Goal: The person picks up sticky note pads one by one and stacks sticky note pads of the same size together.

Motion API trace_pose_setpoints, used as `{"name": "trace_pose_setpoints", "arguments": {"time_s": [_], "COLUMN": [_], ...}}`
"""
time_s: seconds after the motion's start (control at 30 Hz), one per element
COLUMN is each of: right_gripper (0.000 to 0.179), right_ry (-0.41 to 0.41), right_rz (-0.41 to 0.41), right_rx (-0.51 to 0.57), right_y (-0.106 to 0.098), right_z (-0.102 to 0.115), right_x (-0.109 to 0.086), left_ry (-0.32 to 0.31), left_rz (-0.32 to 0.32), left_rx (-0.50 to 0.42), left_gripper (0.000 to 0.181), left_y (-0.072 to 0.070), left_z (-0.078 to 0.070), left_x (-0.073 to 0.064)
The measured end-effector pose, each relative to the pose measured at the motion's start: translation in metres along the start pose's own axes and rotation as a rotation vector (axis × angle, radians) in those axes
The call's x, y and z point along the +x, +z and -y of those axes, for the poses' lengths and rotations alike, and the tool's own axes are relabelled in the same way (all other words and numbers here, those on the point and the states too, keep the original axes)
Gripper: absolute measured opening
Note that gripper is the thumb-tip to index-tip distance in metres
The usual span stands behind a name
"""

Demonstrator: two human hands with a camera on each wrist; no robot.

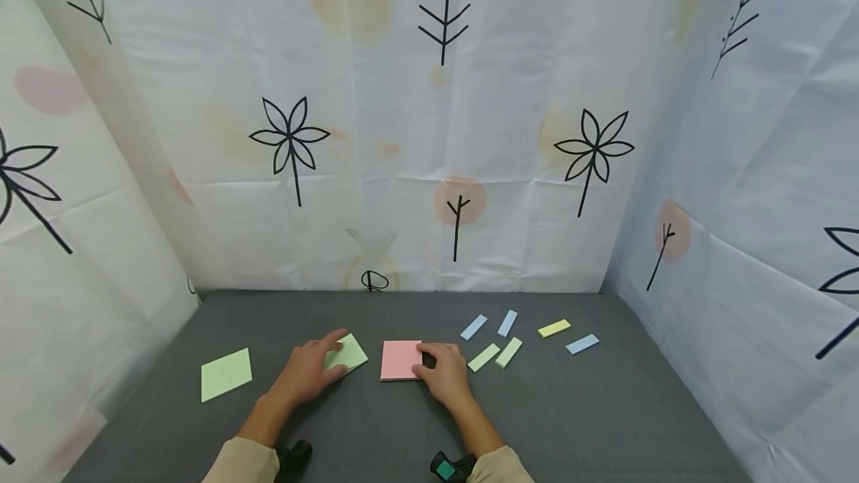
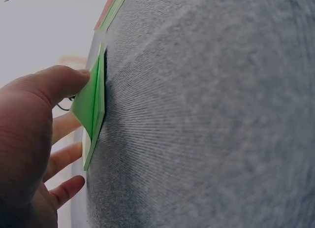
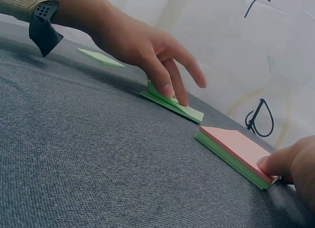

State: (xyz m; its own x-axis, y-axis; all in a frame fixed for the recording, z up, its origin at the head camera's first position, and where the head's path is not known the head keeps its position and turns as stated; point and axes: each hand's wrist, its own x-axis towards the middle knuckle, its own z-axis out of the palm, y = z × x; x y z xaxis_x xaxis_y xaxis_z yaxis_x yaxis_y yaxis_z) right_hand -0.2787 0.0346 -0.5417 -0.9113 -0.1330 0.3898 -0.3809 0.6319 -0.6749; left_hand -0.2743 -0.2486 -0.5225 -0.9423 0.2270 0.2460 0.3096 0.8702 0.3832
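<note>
My left hand [image 1: 308, 368] pinches a light green sticky note pad [image 1: 350, 353] between thumb and fingers. In the left wrist view, the upper sheet of this pad [image 2: 88, 109] bends up away from the layer below, the thumb at its edge. To the right, my right hand [image 1: 445, 374] holds the right edge of a pink sticky note pad [image 1: 400, 361]. Seen from the right wrist, the pink pad [image 3: 237, 145] lies on top of a green layer [image 3: 231, 161], with the thumb pressing on its corner.
A flat light green sticky note [image 1: 226, 375] lies at the left of the grey table [image 1: 362, 438]. Narrow strips lie at the right: blue ones [image 1: 473, 327], green ones [image 1: 483, 358] and a yellow one [image 1: 554, 329]. Printed white curtains [image 1: 376, 222] stand behind and at both sides.
</note>
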Motion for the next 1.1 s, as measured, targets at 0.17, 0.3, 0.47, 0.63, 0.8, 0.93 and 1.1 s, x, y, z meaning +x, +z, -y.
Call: {"name": "trace_pose_setpoints", "arguments": {"time_s": [0.17, 0.3, 0.47, 0.63, 0.8, 0.93, 1.1], "right_gripper": [0.037, 0.037, 0.037, 0.037, 0.037, 0.037, 0.037], "right_ry": [0.007, 0.013, 0.014, 0.013, 0.02, 0.025, 0.023], "right_rz": [0.002, 0.002, 0.001, 0.002, 0.009, 0.013, 0.013], "right_rx": [-0.003, -0.012, -0.019, -0.015, -0.01, -0.006, -0.006], "right_y": [0.001, 0.002, 0.002, 0.001, 0.001, 0.0, 0.001], "right_z": [-0.001, -0.002, -0.002, -0.002, -0.001, -0.001, -0.001], "right_x": [-0.001, -0.001, -0.001, -0.001, -0.001, -0.001, -0.001], "left_ry": [-0.014, -0.022, -0.055, -0.094, -0.126, -0.132, -0.11], "left_rz": [0.022, 0.024, 0.032, 0.061, 0.084, 0.09, 0.071], "left_rx": [0.022, 0.048, 0.048, 0.053, 0.039, 0.003, -0.01], "left_gripper": [0.067, 0.069, 0.073, 0.078, 0.082, 0.084, 0.088], "left_y": [0.001, 0.001, 0.001, 0.0, 0.0, -0.002, -0.003], "left_z": [0.002, 0.001, -0.003, -0.012, -0.021, -0.029, -0.033], "left_x": [-0.001, -0.003, -0.006, -0.008, -0.009, -0.011, -0.012]}}
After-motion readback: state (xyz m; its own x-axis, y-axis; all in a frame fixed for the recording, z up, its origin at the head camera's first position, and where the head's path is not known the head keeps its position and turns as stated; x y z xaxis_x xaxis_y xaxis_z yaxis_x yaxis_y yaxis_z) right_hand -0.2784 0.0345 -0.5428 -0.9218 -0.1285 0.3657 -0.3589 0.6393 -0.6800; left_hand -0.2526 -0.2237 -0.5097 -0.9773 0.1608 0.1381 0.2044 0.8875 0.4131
